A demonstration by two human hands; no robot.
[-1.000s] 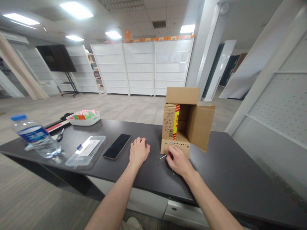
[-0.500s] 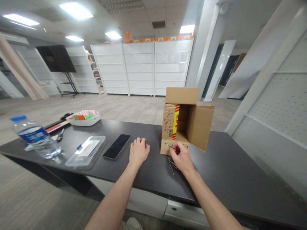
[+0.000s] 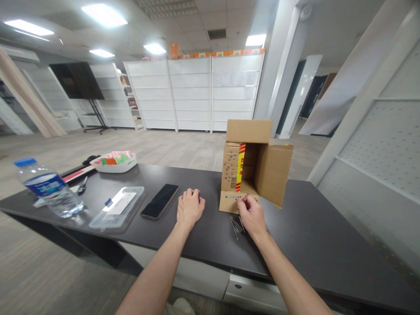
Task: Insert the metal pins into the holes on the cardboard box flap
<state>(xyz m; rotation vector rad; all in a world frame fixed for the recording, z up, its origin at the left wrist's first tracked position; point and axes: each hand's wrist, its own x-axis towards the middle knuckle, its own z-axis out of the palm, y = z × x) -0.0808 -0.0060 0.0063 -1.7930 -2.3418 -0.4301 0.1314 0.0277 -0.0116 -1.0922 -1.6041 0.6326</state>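
Observation:
An opened cardboard box stands on the dark desk, its lower flap folded down towards me and marked with a row of holes and small metal heads. In front of that flap, my right hand pinches a thin nail, mostly hidden by the fingers, with its fingertips at the flap. Several loose long nails lie on the desk beside this hand. My left hand rests on the desk left of the box, fingers curled under; a small dark bit shows by its fingertips, too hidden to name.
Left of my left hand lie a phone and a clear plastic case. A water bottle stands further left. A white basket with colourful packets sits at the desk's far edge. White shelving stands behind.
My right hand has shifted slightly right along the flap, uncovering more of its holes and more of the loose nails. My left hand has stayed in place.

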